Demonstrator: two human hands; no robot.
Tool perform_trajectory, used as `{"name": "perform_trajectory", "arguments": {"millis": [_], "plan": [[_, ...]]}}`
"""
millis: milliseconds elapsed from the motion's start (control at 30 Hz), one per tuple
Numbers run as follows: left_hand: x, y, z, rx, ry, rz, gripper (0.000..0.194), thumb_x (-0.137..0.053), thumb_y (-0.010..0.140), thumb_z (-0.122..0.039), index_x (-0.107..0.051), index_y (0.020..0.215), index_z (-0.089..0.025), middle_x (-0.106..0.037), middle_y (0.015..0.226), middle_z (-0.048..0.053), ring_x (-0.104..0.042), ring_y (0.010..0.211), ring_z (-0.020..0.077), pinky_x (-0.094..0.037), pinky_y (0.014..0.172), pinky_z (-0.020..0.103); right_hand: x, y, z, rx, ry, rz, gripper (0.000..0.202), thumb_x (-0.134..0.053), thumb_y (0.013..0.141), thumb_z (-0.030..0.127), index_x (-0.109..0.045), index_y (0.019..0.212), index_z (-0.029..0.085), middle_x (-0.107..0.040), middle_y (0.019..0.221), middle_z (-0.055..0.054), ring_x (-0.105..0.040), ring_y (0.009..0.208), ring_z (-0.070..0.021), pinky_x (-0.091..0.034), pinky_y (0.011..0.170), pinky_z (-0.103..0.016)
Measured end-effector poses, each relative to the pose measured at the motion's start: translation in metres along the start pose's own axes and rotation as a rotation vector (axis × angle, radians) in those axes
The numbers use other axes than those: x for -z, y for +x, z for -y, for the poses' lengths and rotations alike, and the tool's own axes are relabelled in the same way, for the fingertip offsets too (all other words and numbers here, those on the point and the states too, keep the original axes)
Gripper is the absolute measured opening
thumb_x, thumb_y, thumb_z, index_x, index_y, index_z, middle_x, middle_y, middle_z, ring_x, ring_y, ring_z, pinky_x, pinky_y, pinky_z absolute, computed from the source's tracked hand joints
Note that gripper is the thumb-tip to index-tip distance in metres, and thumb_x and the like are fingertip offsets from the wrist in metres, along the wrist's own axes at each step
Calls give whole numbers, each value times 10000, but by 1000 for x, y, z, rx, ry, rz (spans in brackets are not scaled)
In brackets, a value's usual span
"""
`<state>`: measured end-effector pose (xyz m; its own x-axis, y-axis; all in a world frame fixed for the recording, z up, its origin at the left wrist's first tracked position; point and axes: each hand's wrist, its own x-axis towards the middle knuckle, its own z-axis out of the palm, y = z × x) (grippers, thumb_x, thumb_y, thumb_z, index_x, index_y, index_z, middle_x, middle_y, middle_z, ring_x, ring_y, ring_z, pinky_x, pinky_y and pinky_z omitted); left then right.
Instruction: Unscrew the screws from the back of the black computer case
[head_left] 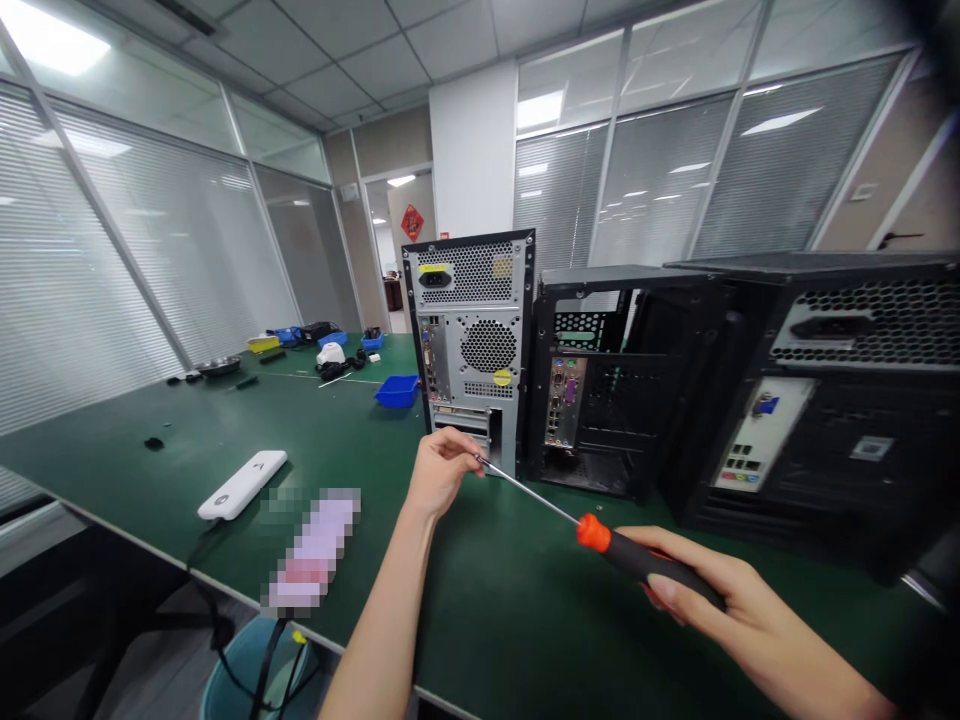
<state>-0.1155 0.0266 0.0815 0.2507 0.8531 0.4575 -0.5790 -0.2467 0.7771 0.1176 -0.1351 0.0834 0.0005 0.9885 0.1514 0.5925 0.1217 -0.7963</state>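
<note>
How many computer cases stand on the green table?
3: grey-backed case on the left, black case in the middle, another black case on the right. Any behind them would be hidden.

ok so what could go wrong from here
The screwdriver in the right hand has its tip at the left hand's fingertips, so a slip could jab them. Anything small pinched there, which I can't make out, might drop onto the green table. The black cable running from the white power bank over the table edge could snag.
</note>
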Motion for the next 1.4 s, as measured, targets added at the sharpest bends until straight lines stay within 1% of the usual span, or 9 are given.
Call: {"name": "perform_trajectory", "arguments": {"millis": [100, 233, 467, 600, 767, 833, 967, 1100, 1400], "plan": [[2, 0, -1, -24, -12, 47, 298, -865, 457, -283, -611, 545, -154, -590, 536, -15, -545, 513, 89, -455, 397, 169, -2, 3, 8, -129, 167, 95, 548, -537, 739, 600, -644, 1078, 183, -607, 653, -37, -565, 597, -182, -496, 583, -292], [5, 1, -2, -47, 12, 104, 262, -855, 486, -264, -625, 554, -158, -585, 571, -11, -540, 544, 91, -467, 404, 171, -7, 6, 18, -211, 321, 224, 550, -576, 732, 554, -611, 1100, 146, -535, 597, -3, -505, 571, -155, -451, 605, -295], [11, 5, -12, -41, 35, 121, 332, -865, 455, -322, -610, 588, -157, -575, 621, -13, -542, 596, 101, -477, 446, 183, -14, 16, 27, -140, 555, 468, 415, -530, 822, 463, -600, 1038, 115, -502, 581, 23, -468, 557, -119, -377, 620, -267], [15, 6, -29, -15, 70, -30, 511, -838, 483, -432, -628, 883, -195, -602, 794, -2, -558, 659, 93, -483, 519, 183, -17, 24, 33, -117, 706, 451, 391, -508, 838, 434, -586, 1049, 114, -546, 590, 6, -491, 561, -123, -383, 624, -267], [30, 12, -44, -76, 98, -397, 409, -773, 588, -478, -558, 759, -174, -465, 615, -58, -469, 552, 38, -401, 488, 124, -29, 37, 41, -198, 894, 449, 351, -582, 805, 424, -590, 1029, 153, -630, 798, -54, -561, 670, -138, -447, 662, -281], [40, 14, -41, -80, 130, -462, 432, -764, 583, -507, -542, 738, -170, -420, 573, -70, -432, 524, 35, -377, 468, 124, -40, 46, 41, -259, 1002, 475, 336, -654, 756, 388, -611, 996, 157, -620, 900, -63, -567, 708, -130, -465, 667, -276], [59, 14, -25, 7, 276, -542, 474, -706, 605, -585, -519, 704, -161, -365, 525, -80, -392, 491, 34, -348, 455, 128, -75, 65, 33, -312, 1068, 475, 372, -745, 681, 358, -634, 957, 135, -531, 682, 18, -546, 623, -104, -464, 649, -255], [77, 10, -7, 159, 441, -573, 519, -620, 634, -658, -508, 685, -153, -387, 540, -68, -421, 499, 44, -354, 465, 148, -111, 84, 25, -402, 1039, 523, 341, -743, 684, 280, -612, 957, 125, -566, 681, 15, -614, 644, -126, -473, 676, -267], [104, 1, 6, 419, 760, -432, 454, -585, 696, -575, -589, 801, -134, -593, 702, 22, -538, 588, 89, -443, 559, 215, -168, 110, 21, -492, 1021, 648, 161, -629, 802, 205, -534, 896, 115, -632, 687, -42, -681, 642, -207, -502, 741, -397]]}}
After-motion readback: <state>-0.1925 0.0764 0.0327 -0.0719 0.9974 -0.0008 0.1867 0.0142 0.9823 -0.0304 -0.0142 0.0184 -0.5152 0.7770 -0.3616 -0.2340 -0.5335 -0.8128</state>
